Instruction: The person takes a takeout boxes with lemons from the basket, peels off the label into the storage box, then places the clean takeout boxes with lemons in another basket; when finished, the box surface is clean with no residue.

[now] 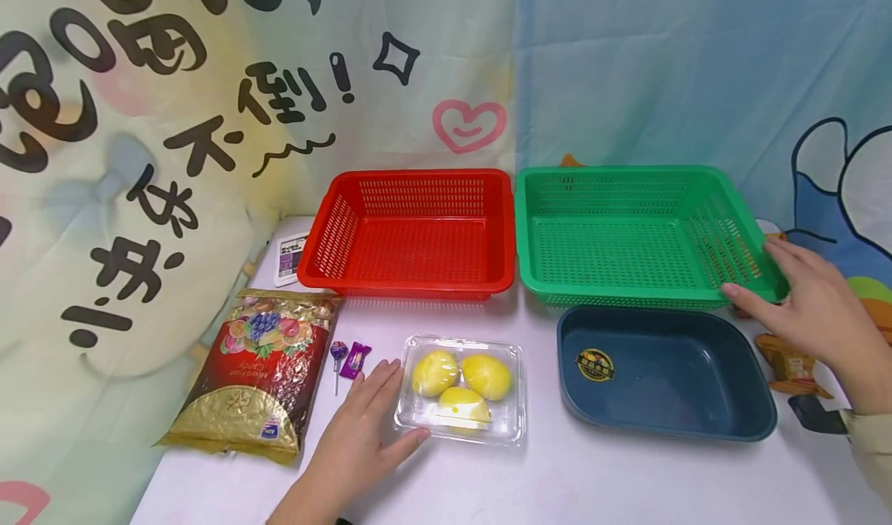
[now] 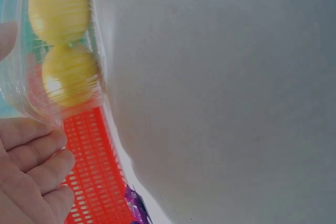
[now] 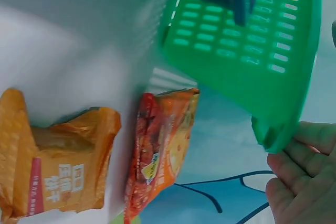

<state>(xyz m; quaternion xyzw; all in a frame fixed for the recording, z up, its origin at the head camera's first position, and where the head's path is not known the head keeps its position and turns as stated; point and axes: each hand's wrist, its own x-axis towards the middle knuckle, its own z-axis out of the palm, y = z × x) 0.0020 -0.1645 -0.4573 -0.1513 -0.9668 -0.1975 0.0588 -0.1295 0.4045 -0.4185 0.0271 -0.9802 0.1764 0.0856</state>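
In the head view a clear plastic box holds several objects, three yellow lemons among them in sight. Beside its left edge lies my left hand, fingers nearly straight, thumb by the box's near corner. The left wrist view shows the fingertips close to the box; contact is hard to tell. At the right near corner of a green basket my right hand touches the rim, fingers extended and thumb spread apart. Those fingers appear against the outer rim in the right wrist view.
A red basket stands left of the green one. Nearer sits a dark blue tub. Candy bag, lollipop and purple wrapped sweet lie left; a biscuit pack and red-orange snack bag are right.
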